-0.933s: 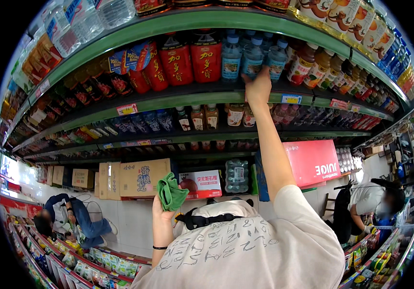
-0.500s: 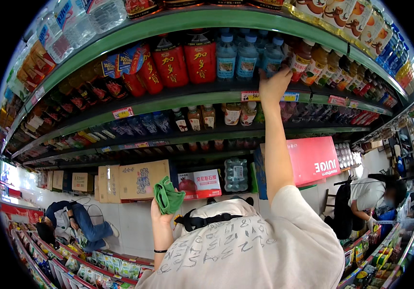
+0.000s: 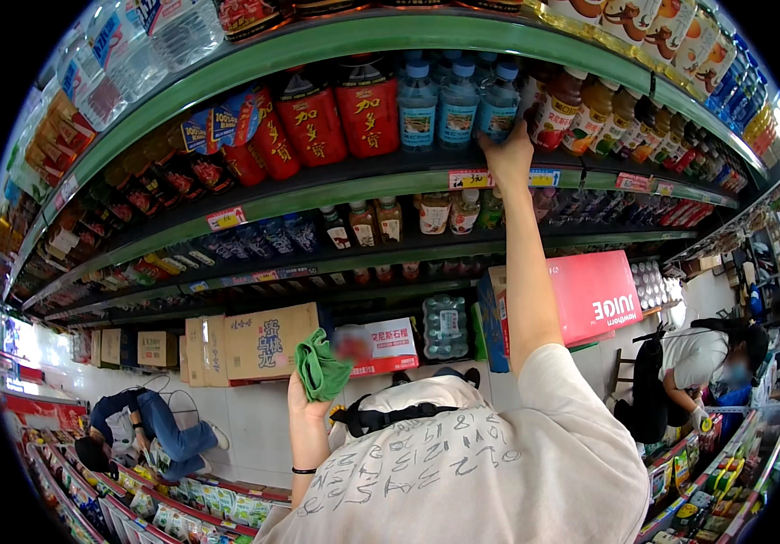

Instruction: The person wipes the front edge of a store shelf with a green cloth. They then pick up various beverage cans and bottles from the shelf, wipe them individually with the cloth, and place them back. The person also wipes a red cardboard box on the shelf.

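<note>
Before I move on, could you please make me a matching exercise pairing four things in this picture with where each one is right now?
Things:
1. Green cloth
2. Black wristband
3. Rightmost front blue-capped bottle
4. Red carton

Places:
A. On a shelf, at the right hand
B. Around the left wrist
C. Low down, just to the right of the right forearm in the picture
D. In the left hand

Right pairs: 1-D, 2-B, 3-A, 4-C
</note>
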Demonstrator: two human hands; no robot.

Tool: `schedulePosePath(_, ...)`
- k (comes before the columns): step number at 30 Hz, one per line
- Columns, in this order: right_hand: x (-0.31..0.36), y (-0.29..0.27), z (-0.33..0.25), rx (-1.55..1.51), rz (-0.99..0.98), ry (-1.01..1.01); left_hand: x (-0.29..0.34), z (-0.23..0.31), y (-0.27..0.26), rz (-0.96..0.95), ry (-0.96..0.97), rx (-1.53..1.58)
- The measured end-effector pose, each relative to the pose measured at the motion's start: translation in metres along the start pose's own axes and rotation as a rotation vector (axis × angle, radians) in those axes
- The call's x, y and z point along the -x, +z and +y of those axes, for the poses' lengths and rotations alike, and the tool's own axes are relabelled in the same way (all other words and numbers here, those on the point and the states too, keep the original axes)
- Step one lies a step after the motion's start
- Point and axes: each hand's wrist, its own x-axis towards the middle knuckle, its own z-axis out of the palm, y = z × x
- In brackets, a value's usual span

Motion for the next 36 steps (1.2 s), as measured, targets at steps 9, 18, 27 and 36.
schedulePosePath(9, 0.021, -0.001, -0.029, 0.258, 0.198, -0.189, 0.005, 0.000, -0.004, 0.008, -0.002, 0.054)
schedulePosePath(18, 0.035, 0.034, -0.044, 0.275, 0.045, -0.199, 0.006, -0.003, -0.002, 0.018, 0.018, 0.012)
schedulePosePath(27, 0.035, 0.038, -0.037, 0.314, 0.034, -0.130, 0.010, -0.002, -0.013, 0.060, 0.041, 0.070)
schedulePosePath(36, 0.042, 0.037, -0.051, 0.341, 0.083, -0.148, 0.011, 0.003, -0.010, 0.053, 0.036, 0.078)
